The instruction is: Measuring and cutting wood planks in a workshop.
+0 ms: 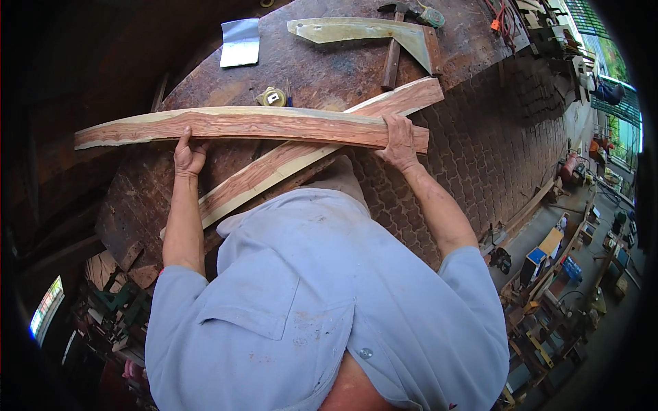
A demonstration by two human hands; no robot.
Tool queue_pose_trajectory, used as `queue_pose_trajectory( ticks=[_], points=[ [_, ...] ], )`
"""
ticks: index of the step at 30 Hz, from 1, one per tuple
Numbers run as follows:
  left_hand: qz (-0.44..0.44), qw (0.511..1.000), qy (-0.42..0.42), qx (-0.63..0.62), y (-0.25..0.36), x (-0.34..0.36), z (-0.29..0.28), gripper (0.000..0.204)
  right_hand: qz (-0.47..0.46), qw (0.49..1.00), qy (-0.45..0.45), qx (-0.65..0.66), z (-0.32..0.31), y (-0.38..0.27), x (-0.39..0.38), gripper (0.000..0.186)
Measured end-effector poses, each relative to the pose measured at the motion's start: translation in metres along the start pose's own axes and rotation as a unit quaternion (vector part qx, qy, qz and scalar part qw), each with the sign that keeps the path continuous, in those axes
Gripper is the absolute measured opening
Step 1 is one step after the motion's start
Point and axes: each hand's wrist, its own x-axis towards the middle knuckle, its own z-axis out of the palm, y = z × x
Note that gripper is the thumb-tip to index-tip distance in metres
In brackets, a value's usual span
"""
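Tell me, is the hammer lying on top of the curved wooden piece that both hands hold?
No, the hammer lies farther back on the workbench, apart from the curved wooden piece gripped by the left hand and right hand.

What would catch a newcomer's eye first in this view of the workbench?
First, the long curved reddish plank held across the middle of the dark workbench, the left hand gripping its near edge and the right hand pressing near its right end. A second plank crosses diagonally beneath it. Behind lie a pale curved template and a hammer.
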Motion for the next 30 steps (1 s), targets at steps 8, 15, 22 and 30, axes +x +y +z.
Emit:
queue_pose_trajectory(
  ticks=[8,15,22,30],
  points=[
    [-0.006,1.000,0.001,0.009,-0.011,0.013,0.013,0.036,0.014,0.999,-0.028,-0.030,-0.004,0.009,-0.002,0.110],
    [-0.015,1.000,0.013,0.018,-0.007,0.010,0.012,0.034,0.016,0.999,-0.011,-0.030,0.001,0.002,-0.009,0.111],
    [-0.017,1.000,0.010,0.022,-0.006,0.009,0.011,0.035,0.027,0.998,-0.045,-0.044,-0.002,0.008,-0.006,0.110],
    [-0.019,0.999,0.004,0.028,-0.007,0.012,0.024,0.033,0.020,0.998,-0.037,-0.055,-0.005,0.017,-0.002,0.110]
  ],
)
